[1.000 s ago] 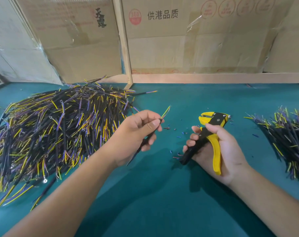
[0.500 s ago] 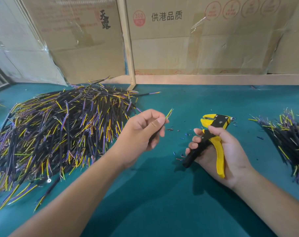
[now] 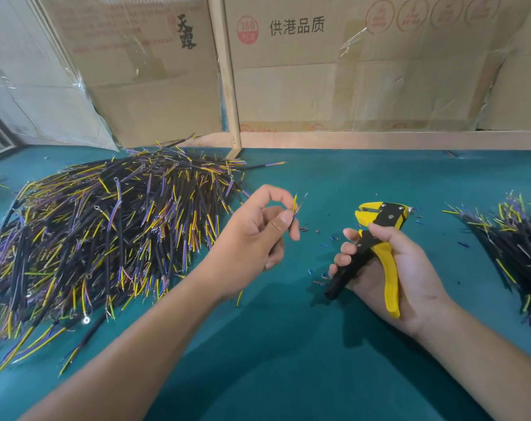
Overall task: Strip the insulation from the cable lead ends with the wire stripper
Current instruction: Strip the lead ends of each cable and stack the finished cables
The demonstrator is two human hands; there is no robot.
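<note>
Thin black cable with yellow and purple lead ends (image 3: 295, 208) is pinched between thumb and fingers of the left hand (image 3: 252, 238), tips pointing up. Right of it, apart, the right hand (image 3: 391, 268) grips the yellow-and-black wire stripper (image 3: 376, 238), head toward the cable. Left of the left hand, a large heap of black cables (image 3: 106, 232) lies on the green counter (image 3: 288, 344); right of the right hand, a smaller heap (image 3: 513, 247).

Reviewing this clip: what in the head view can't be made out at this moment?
- Lead ends pinched by the left hand: too thin to tell whether stripped.
- Black cable body: hidden behind that hand.
- Yellow-and-black wire stripper: handles partly covered by the right hand.
- Right-side cable pile: cut off by frame edge.
</note>
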